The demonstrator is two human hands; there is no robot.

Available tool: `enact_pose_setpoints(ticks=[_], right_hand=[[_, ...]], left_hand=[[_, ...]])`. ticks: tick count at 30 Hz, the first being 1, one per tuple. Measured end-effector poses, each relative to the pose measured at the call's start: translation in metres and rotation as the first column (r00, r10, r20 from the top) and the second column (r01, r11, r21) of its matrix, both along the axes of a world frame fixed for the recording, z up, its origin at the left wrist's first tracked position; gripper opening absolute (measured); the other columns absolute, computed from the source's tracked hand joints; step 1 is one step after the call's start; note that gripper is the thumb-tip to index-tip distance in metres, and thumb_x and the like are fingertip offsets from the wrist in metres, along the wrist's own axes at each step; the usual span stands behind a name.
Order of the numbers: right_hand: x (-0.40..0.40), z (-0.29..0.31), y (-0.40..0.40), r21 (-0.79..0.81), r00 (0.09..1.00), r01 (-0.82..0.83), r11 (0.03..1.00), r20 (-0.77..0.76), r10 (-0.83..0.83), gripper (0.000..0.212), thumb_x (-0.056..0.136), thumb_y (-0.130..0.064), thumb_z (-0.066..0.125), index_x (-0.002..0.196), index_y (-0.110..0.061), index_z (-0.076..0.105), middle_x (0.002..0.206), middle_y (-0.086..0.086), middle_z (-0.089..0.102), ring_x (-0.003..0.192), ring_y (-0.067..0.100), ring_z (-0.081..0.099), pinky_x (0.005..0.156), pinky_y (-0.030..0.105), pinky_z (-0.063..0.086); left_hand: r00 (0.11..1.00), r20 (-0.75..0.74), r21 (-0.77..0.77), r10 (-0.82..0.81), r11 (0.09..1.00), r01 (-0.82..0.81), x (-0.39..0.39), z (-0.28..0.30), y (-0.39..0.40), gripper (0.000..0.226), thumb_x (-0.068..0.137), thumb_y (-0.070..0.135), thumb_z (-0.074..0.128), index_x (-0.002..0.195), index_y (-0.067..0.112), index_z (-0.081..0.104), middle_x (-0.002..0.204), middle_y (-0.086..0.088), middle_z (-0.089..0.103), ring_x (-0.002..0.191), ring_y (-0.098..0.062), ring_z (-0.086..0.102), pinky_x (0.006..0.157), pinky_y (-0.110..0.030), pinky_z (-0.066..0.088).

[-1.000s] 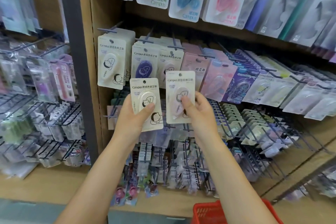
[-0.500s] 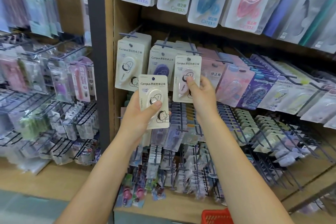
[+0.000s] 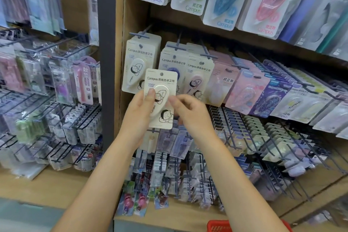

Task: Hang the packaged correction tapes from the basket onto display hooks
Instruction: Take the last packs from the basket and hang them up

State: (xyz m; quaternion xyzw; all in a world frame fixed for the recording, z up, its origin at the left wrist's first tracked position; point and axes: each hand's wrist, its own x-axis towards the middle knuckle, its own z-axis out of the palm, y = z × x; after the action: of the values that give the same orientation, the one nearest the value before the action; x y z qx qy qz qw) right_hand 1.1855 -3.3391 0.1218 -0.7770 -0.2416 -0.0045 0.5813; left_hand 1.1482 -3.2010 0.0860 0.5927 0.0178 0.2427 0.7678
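Cream correction tape pack (image 3: 160, 98) in left hand (image 3: 138, 111), right hand (image 3: 190, 113) beside it, before stocked display hooks (image 3: 139, 34).

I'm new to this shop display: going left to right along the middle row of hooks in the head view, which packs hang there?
Cream Campus pack → purple-dispenser pack → pink-dispenser pack → pale pink pack → pink blister pack → dark purple pack

A cream-carded correction tape pack (image 3: 161, 98) stood upright in front of the shelf, its oval white dispenser under a clear blister, cartoon figures printed on the card, punched hole at the top free of any hook. Behind it, matching packs hung on the display hooks (image 3: 140, 34): cream (image 3: 138, 66), blue (image 3: 172, 66), pink (image 3: 197, 79). The red basket's (image 3: 216, 226) rim peeked in at the bottom edge.
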Motion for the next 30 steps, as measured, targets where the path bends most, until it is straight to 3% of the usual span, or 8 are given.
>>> enact_pose_setpoints(ticks=[3, 7, 10, 13, 16, 22, 27, 30], right_hand=[[0.003, 0.003, 0.019, 0.098, 0.996, -0.055, 0.994, -0.067, 0.062, 0.007, 0.096, -0.027, 0.069, 0.095, -0.023, 0.074, 0.082, -0.011, 0.076, 0.075, 0.003, 0.069, 0.069, 0.020, 0.055], [0.015, 0.011, 0.044, 0.145, 0.996, -0.051, 0.988, -0.062, 0.061, 0.015, 0.099, -0.026, 0.066, 0.108, -0.017, 0.073, 0.099, -0.002, 0.079, 0.093, 0.012, 0.074, 0.082, 0.028, 0.059], [0.019, 0.019, 0.066, 0.158, 0.996, -0.072, 0.985, -0.034, 0.078, 0.023, 0.102, -0.025, 0.060, 0.119, -0.011, 0.069, 0.107, -0.001, 0.077, 0.092, 0.002, 0.072, 0.072, 0.013, 0.053], [0.025, 0.025, 0.084, 0.144, 1.000, -0.030, 0.989, -0.004, 0.031, 0.025, 0.103, -0.030, 0.059, 0.119, -0.014, 0.069, 0.108, -0.002, 0.076, 0.095, 0.005, 0.071, 0.072, 0.014, 0.053], [0.030, 0.028, 0.094, 0.128, 1.000, 0.018, 0.992, -0.015, -0.017, 0.028, 0.103, -0.036, 0.058, 0.120, -0.016, 0.069, 0.108, -0.005, 0.075, 0.097, 0.007, 0.070, 0.074, 0.018, 0.054], [0.035, 0.026, 0.098, 0.069, 0.998, 0.055, 0.996, 0.032, -0.057, 0.024, 0.103, -0.038, 0.057, 0.108, -0.019, 0.070, 0.096, -0.008, 0.073, 0.081, 0.001, 0.065, 0.058, 0.006, 0.045], [0.038, 0.024, 0.104, 0.087, 0.997, 0.063, 0.994, 0.034, -0.066, 0.025, 0.102, -0.039, 0.059, 0.109, -0.018, 0.069, 0.102, -0.004, 0.074, 0.091, 0.008, 0.069, 0.071, 0.021, 0.053], [0.042, 0.023, 0.105, 0.042, 0.995, 0.086, 0.995, 0.053, -0.088, 0.032, 0.101, -0.042, 0.059, 0.099, -0.012, 0.070, 0.089, -0.003, 0.072, 0.080, 0.011, 0.067, 0.065, 0.022, 0.052]], left_hand=[[0.998, 0.044, 0.103, 0.039, 0.994, -0.044, -0.002, 0.005, 0.009, 0.013, 0.107, 0.031, 0.052, 0.112, 0.037, 0.062, 0.100, 0.024, 0.076, 0.095, 0.004, 0.072, 0.072, -0.014, 0.054], [0.970, 0.089, 0.115, 0.224, 0.965, -0.234, -0.002, 0.007, 0.036, 0.030, 0.097, 0.020, 0.071, 0.119, 0.037, 0.057, 0.101, 0.007, 0.078, 0.096, -0.007, 0.075, 0.079, -0.024, 0.058], [0.939, 0.121, 0.096, 0.323, 0.937, -0.335, 0.000, 0.012, 0.046, 0.036, 0.097, 0.016, 0.072, 0.130, 0.022, 0.059, 0.096, 0.003, 0.078, 0.089, -0.007, 0.076, 0.075, -0.023, 0.059], [0.907, 0.131, 0.054, 0.401, 0.910, -0.410, 0.008, 0.019, 0.049, 0.036, 0.099, 0.015, 0.069, 0.133, 0.011, 0.062, 0.097, 0.006, 0.077, 0.087, -0.001, 0.074, 0.071, -0.016, 0.056], [0.892, 0.134, 0.107, 0.433, 0.888, -0.447, 0.015, 0.024, 0.053, 0.032, 0.100, 0.016, 0.068, 0.131, 0.015, 0.066, 0.104, 0.011, 0.075, 0.091, 0.003, 0.072, 0.074, -0.013, 0.054], [0.875, 0.156, 0.165, 0.458, 0.861, -0.480, 0.018, 0.023, 0.057, 0.029, 0.101, 0.015, 0.067, 0.128, 0.024, 0.068, 0.103, 0.026, 0.068, 0.092, 0.012, 0.068, 0.076, -0.008, 0.051], [0.857, 0.150, 0.169, 0.493, 0.842, -0.513, 0.022, 0.022, 0.058, 0.030, 0.102, 0.015, 0.065, 0.132, 0.016, 0.068, 0.099, 0.025, 0.067, 0.086, 0.015, 0.067, 0.074, -0.009, 0.053], [0.844, 0.130, 0.214, 0.521, 0.816, -0.536, 0.024, 0.021, 0.062, 0.032, 0.101, 0.020, 0.067, 0.132, 0.015, 0.069, 0.093, 0.026, 0.066, 0.082, 0.016, 0.066, 0.071, -0.006, 0.050]])
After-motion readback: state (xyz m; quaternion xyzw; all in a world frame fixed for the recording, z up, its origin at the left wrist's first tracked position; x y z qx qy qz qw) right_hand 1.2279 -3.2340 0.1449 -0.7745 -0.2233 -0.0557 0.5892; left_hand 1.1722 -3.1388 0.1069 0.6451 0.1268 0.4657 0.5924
